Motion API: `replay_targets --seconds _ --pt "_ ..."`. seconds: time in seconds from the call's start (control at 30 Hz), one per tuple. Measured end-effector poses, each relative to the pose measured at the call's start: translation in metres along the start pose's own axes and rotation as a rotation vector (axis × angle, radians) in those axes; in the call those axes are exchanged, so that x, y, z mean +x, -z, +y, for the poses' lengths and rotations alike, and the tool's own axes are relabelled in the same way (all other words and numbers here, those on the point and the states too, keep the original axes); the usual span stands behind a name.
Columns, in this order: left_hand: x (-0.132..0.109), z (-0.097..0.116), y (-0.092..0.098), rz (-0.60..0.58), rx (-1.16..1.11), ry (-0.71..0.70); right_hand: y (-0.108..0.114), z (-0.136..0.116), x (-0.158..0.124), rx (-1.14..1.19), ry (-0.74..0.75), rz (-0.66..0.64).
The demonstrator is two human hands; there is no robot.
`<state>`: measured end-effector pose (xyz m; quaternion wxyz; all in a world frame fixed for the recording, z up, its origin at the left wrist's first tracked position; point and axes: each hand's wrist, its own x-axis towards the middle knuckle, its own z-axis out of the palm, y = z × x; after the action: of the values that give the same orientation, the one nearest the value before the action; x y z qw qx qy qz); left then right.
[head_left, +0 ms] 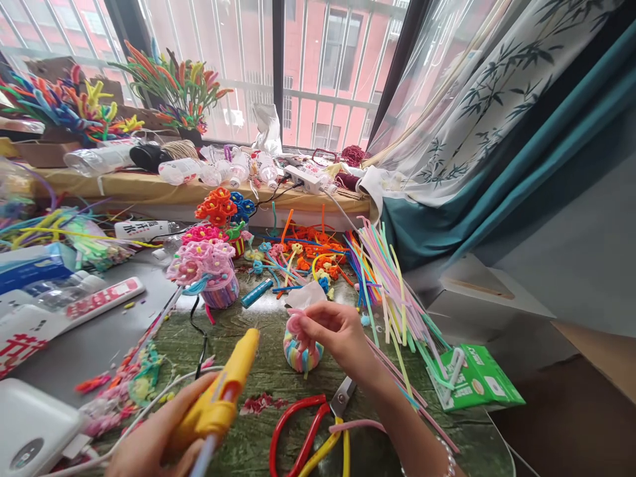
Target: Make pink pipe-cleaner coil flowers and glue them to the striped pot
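My left hand (154,437) is wrapped round a yellow glue gun (223,391) at the bottom left, its nozzle pointing up and right toward a small pastel striped pot (301,354) on the green table. My right hand (338,334) pinches a small pink pipe-cleaner flower (297,323) right on top of that pot. Red-and-yellow scissors (308,430) lie just in front of the pot, under my right forearm.
A pink flower pot arrangement (206,268) stands behind, with orange and blue flowers (223,207) further back. Loose pipe cleaners (392,291) fan out at right beside a green packet (477,377). Bottles and clutter line the windowsill (199,189). A white device (30,430) sits bottom left.
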<state>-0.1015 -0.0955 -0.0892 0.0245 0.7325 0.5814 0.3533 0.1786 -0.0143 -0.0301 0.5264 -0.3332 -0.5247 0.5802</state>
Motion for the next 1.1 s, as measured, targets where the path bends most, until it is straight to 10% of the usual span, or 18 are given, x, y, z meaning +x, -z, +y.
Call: replay_targets --seconds 0.17,0.4,0.57,0.8,1.1 --pt "0.003 0.013 -0.006 -0.041 0.263 -0.383 0.000 0.002 -0.001 0.012 -0.020 -0.024" --pt "0.018 0.047 -0.010 -0.036 0.413 -0.377 0.001 0.001 -0.002 -0.047 -0.071 -0.078" --pt "0.070 0.075 0.015 -0.005 0.087 -0.317 0.000 -0.001 -0.004 -0.078 -0.108 -0.148" --pt "0.125 0.103 0.019 -0.302 -0.138 -0.313 0.001 -0.005 -0.005 -0.135 -0.093 -0.196" --pt "0.137 0.098 0.022 -0.491 -0.221 -0.267 -0.001 -0.017 -0.006 -0.110 -0.148 -0.199"
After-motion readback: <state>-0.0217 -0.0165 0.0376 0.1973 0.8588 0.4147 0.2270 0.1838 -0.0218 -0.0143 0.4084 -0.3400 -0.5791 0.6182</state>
